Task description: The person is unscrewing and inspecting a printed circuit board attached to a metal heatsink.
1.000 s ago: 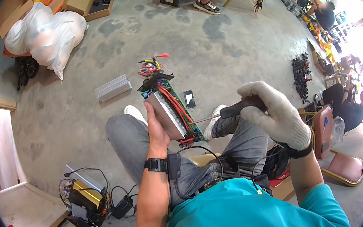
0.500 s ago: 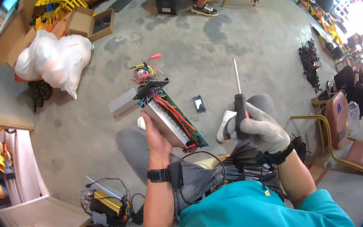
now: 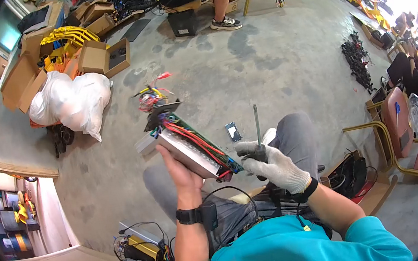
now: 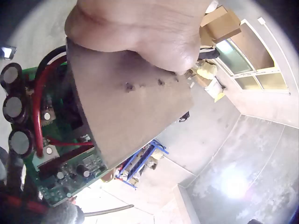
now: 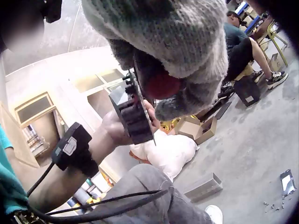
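Observation:
My bare left hand (image 3: 179,173) grips a long circuit board (image 3: 202,140) by the grey metal heatsink (image 4: 135,107) along its side. Red wires run down the board, and a black end plate (image 3: 162,114) with a bundle of coloured wires (image 3: 150,98) sits at its far end. Round capacitors (image 4: 18,107) show in the left wrist view. In a white knit glove, my right hand (image 3: 279,169) holds a screwdriver (image 3: 257,124) by its dark handle, shaft pointing up and away. The gloved fingers are right by the board's near end.
An aluminium housing (image 5: 203,187) lies on the floor beyond the left knee, and a phone-like device (image 3: 232,132) lies between the feet, with small screws (image 5: 275,205) near it. A wired gold unit (image 3: 142,248) stands at left. White bags (image 3: 72,103) and a chair (image 3: 396,123) are farther off.
The screwdriver has left the board's wires and been turned upright. My right hand has then come left to the board's near end. The left hand keeps its hold; the head view has shifted.

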Tool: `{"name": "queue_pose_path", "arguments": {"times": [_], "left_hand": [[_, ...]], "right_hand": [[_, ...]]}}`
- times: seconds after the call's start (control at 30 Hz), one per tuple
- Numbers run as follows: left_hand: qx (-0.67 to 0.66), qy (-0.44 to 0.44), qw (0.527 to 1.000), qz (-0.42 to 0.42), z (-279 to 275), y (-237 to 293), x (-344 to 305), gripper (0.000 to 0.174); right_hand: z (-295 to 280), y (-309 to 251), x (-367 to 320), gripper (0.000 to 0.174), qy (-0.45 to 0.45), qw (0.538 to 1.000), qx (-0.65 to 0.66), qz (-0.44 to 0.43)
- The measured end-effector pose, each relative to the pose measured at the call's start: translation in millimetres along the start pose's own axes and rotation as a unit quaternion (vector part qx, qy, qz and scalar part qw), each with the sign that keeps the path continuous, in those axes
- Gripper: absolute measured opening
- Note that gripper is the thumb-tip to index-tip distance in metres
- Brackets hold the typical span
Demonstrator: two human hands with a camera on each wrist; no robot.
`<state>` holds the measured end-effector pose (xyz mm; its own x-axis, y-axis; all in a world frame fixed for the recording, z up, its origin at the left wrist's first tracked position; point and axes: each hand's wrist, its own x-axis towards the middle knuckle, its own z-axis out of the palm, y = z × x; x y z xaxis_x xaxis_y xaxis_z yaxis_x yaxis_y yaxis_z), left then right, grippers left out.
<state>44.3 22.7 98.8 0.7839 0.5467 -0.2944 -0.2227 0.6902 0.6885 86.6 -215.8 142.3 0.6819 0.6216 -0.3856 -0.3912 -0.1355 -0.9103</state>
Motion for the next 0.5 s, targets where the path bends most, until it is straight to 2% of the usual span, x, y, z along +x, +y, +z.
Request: {"name": "queue_pose_path", "arguments": {"times": [0.03, 0.13, 0.23, 0.33, 0.37, 0.5], "left_hand": [[-0.017, 0.013, 1.000, 0.014, 7, 1, 1, 0.067], [-0.033, 0.018, 0.999, 0.030, 12, -2, 7, 0.068], [-0.045, -0.007, 0.999, 0.013, 26, -2, 3, 0.069], [-0.109, 0.002, 0.994, -0.015, 40, -4, -3, 0.061], [-0.123, -0.023, 0.992, -0.025, 30, -8, -1, 0.059], [-0.119, -0.066, 0.990, -0.022, 39, -4, -13, 0.064]], "right_hand": [[-1, 9, 2, 0.053, 0.002, 1.000, 0.001, -0.003], [3, 15, 5, 0.054, -0.019, 0.990, 0.060, -0.123], [11, -4, 7, 0.049, -0.007, 0.989, 0.063, -0.134], [13, -8, 9, 0.044, 0.007, 0.986, 0.086, -0.141], [10, -12, 5, 0.043, 0.003, 0.984, 0.102, -0.149], [5, -22, -1, 0.042, 0.004, 0.980, 0.085, -0.178]]}}
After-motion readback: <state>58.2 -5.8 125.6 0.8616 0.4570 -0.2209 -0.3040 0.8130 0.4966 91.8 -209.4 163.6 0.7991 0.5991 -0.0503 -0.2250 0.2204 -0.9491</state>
